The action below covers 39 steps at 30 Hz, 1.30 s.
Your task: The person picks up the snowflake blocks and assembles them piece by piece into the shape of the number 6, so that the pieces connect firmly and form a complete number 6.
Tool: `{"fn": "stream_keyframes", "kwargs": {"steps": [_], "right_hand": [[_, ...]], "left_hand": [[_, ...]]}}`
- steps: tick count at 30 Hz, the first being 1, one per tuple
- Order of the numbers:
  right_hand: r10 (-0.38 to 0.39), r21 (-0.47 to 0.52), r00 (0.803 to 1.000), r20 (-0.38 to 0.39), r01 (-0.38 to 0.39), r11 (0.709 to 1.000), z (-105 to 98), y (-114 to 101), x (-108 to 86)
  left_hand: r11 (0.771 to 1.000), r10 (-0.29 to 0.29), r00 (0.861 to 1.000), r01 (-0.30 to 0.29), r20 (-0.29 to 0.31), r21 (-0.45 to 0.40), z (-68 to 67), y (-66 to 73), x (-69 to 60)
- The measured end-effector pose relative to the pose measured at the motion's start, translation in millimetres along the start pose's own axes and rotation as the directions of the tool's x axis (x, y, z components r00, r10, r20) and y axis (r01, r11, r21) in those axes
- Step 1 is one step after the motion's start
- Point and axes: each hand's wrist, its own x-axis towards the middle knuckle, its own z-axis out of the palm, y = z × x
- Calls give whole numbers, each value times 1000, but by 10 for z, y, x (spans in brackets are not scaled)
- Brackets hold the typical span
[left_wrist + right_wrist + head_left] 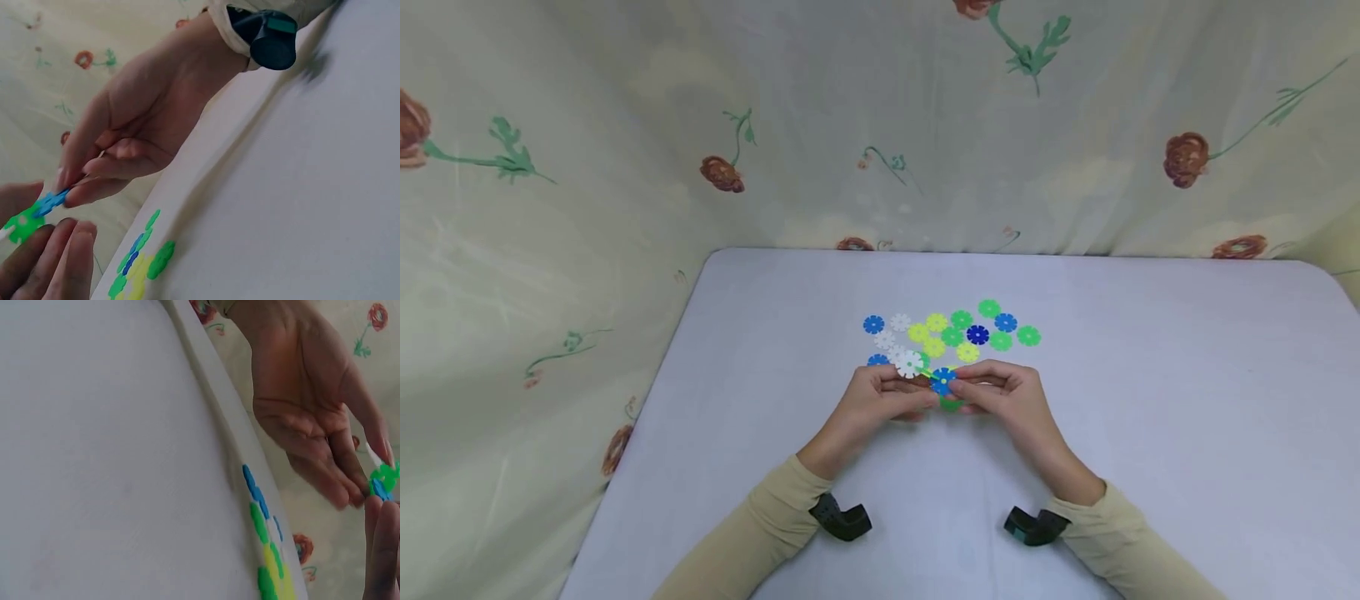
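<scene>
In the head view both hands meet over the table, above a spread of notched, flower-shaped plastic discs. My right hand [1013, 404] pinches a blue disc [943, 382] between thumb and fingers. The left hand [874, 402] holds a joined piece with a white disc [909, 363] on its far end. A green disc [22, 226] of that piece touches or almost touches the blue one in the left wrist view; whether they interlock, I cannot tell. Fingers partly cover the joined piece. Another green disc [951, 405] lies just under the hands.
Loose discs lie beyond the hands: a dark blue disc [977, 335], a yellow disc [936, 322], a far green disc [989, 308], and several others. The white table [1150, 400] ends at a flowered curtain [925, 125]. Black devices [842, 518] sit at both wrists.
</scene>
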Motion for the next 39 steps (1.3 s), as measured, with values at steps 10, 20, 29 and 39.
{"fn": "stream_keyframes", "kwargs": {"steps": [10,20,29,39], "right_hand": [[2,-40,999,41,0,999,143,-79,77],[31,-354,989,142,22,935,-96,-46,182],[6,-616,981,194,117,779,-107,88,197],[42,-600,979,200,89,795,-102,95,198]], "left_hand": [[998,25,995,-31,-102,-56,-9,-17,24],[996,9,990,-22,-139,-89,-25,24,21],[994,2,989,-18,-149,-108,-21,26,21],[994,3,990,-19,-140,-111,-28,19,16]]}}
